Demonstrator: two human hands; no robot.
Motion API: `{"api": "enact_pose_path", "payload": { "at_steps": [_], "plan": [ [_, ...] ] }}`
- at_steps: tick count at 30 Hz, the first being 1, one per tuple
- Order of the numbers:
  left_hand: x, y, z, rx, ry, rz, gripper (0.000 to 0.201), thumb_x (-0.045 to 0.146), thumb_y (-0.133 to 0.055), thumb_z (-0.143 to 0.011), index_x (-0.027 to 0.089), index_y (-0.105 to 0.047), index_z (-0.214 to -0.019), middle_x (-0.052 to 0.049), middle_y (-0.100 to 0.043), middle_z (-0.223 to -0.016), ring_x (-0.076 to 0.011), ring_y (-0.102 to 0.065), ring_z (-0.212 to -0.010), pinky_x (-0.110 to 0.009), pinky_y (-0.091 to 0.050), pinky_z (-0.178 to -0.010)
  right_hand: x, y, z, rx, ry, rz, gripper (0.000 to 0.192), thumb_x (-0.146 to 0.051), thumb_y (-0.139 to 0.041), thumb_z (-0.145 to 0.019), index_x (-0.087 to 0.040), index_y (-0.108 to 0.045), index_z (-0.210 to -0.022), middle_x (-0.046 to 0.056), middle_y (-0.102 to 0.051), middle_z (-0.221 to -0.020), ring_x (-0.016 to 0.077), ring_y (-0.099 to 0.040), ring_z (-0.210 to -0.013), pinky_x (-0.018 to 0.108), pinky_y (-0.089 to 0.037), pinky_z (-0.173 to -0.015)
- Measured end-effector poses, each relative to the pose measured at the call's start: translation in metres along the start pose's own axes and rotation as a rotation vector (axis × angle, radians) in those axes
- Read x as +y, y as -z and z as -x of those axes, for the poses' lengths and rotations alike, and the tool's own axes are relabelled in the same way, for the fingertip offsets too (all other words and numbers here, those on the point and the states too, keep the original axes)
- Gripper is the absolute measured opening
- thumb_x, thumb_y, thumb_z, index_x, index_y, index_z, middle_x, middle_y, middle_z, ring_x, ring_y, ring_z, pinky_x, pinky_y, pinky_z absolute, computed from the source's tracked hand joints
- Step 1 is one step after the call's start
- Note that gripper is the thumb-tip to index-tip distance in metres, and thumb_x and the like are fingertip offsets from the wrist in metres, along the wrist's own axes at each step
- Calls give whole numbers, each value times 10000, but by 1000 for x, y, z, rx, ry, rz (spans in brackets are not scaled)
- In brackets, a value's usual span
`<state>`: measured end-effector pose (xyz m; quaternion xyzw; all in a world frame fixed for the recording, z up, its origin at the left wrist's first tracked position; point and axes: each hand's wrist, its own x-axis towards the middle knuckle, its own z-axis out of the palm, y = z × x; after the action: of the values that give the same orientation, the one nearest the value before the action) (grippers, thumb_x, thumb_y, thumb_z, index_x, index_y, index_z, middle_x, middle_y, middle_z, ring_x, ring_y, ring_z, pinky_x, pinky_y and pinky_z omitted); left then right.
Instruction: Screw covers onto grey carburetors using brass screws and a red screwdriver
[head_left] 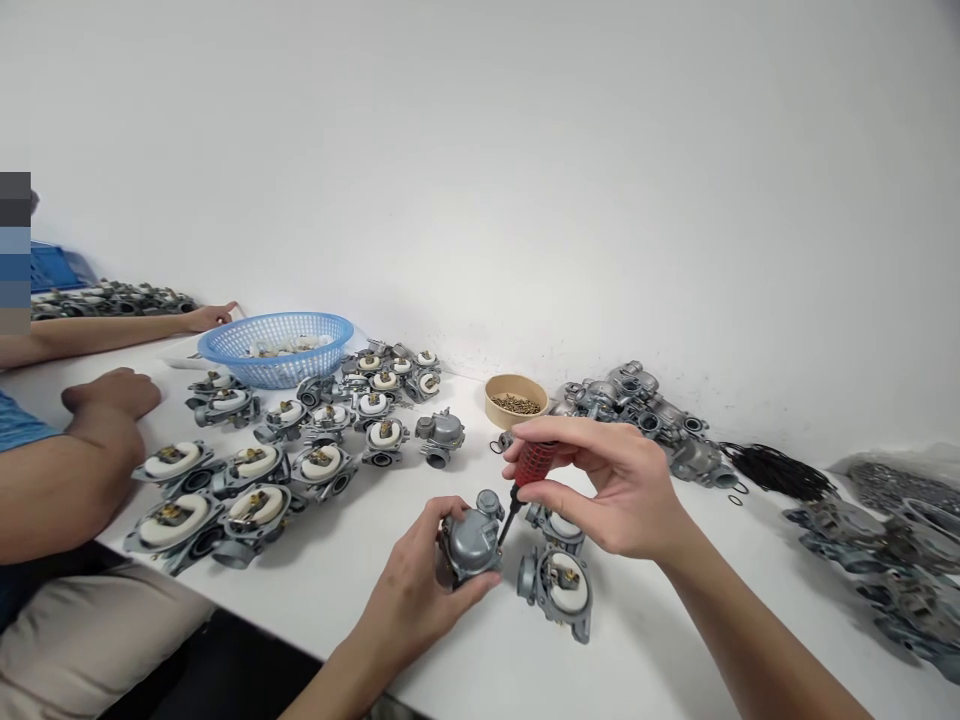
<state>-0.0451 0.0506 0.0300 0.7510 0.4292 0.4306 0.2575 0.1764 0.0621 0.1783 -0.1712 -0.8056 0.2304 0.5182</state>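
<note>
Right hand [600, 490], screwdriver [529, 472] on carburetor [471, 540]

1 basket [330, 330], 1 bowl [495, 408], approx 25 carburetors [321, 466].

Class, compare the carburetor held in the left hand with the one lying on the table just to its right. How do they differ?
The held carburetor is gripped off the table by the left hand; the lying carburetor rests untouched on the white table. The held one shows a closed grey metal bowl; the lying one shows a white float and brass parts. The red-handled screwdriver in the right hand meets only the held one. Both are grey cast metal.
</note>
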Motion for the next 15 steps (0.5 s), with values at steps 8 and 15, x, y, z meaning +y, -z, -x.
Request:
{"api": "enact_pose_path", "payload": {
  "at_steps": [8,15],
  "plan": [
    [7,2,4,181,-127,-230,601,494,-862,-742,288,-449,-1127,-78,-612,-1334,-100,-567,-549,-279,-498,-536,-9,-2,-1,122,70,84,544,-21,-771,-843,-282,-711,-1317,47,-803,-1018,213,-796,-852,367,-725,-730],
    [10,3,6,165,-109,-175,633,410,-858,-750,317,-473,-1244,-93,-609,-1457,-117,-654,-569,-265,-514,-495,-12,-9,-1,149,13,19,477,-56,-771,-862,-259,-707,-1288,64,-797,-1017,228,-799,-876,369,-726,-737]
  ]
}}
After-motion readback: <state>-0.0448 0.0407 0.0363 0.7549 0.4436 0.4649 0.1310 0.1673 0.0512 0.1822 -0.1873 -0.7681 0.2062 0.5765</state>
